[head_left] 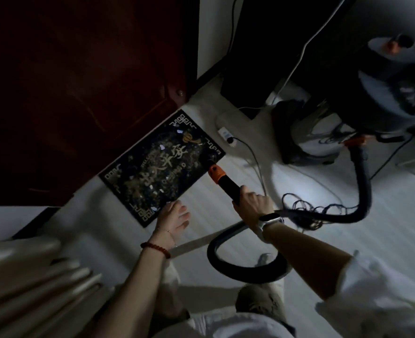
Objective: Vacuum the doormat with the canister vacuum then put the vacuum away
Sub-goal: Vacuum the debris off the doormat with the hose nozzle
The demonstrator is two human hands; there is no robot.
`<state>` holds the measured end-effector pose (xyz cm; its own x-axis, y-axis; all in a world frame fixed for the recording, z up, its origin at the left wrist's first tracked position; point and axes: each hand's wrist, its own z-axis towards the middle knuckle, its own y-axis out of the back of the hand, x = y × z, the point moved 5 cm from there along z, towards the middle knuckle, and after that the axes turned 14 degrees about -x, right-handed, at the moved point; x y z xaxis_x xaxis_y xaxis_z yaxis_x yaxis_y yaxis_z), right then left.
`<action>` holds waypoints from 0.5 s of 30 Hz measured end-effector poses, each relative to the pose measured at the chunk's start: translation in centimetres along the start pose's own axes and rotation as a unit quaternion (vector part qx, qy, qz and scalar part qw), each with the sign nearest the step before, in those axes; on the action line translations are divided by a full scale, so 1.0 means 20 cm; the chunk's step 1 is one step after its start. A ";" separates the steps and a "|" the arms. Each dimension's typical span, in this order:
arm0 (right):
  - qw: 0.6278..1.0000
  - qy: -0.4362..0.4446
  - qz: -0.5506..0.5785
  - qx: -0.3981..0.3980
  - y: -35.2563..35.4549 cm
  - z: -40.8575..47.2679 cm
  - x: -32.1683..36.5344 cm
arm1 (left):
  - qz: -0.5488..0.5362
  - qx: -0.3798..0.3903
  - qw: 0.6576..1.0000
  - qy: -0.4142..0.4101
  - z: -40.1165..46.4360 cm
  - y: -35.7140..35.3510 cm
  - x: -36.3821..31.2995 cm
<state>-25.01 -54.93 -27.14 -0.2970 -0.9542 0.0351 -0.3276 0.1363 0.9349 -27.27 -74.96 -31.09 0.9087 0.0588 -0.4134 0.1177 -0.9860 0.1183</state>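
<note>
Black with gold lettering, the doormat (161,167) lies on pale floor against a dark red door (79,93), scraps of litter scattered over it. An orange-tipped hose nozzle (215,172) touches its 3 o'clock edge, grasped by the right hand (252,203). Released, fingers spread, the left hand (173,219) rests at the mat's 5 o'clock corner. From the nozzle a black hose (362,186) loops to the canister vacuum (384,93) at 2 o'clock. A power strip (227,135) and cables lie between.

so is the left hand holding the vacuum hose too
No, the left hand lies open at the doormat edge; only the right hand grips the hose wand.
</note>
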 end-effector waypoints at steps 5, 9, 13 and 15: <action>0.996 0.042 -0.074 0.009 -0.20 0.07 0.27 | 0.086 -0.062 0.990 -0.095 0.25 0.43 -0.21; 0.996 0.003 -0.093 0.016 -0.39 0.07 0.26 | 0.130 -0.065 0.983 -0.115 0.45 0.54 -0.23; 0.998 -0.033 -0.042 0.032 -0.67 0.09 0.30 | 0.173 -0.052 0.974 -0.133 0.71 0.49 -0.20; 0.997 -0.060 0.011 0.041 -0.81 0.10 0.30 | 0.189 -0.049 0.971 -0.137 0.85 0.47 -0.16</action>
<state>-23.30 -62.42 -42.71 -0.4081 -0.9129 0.0077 -0.3906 0.1823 0.9023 -35.77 -86.98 -43.98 0.7549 -0.3616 -0.5472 -0.1536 -0.9086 0.3884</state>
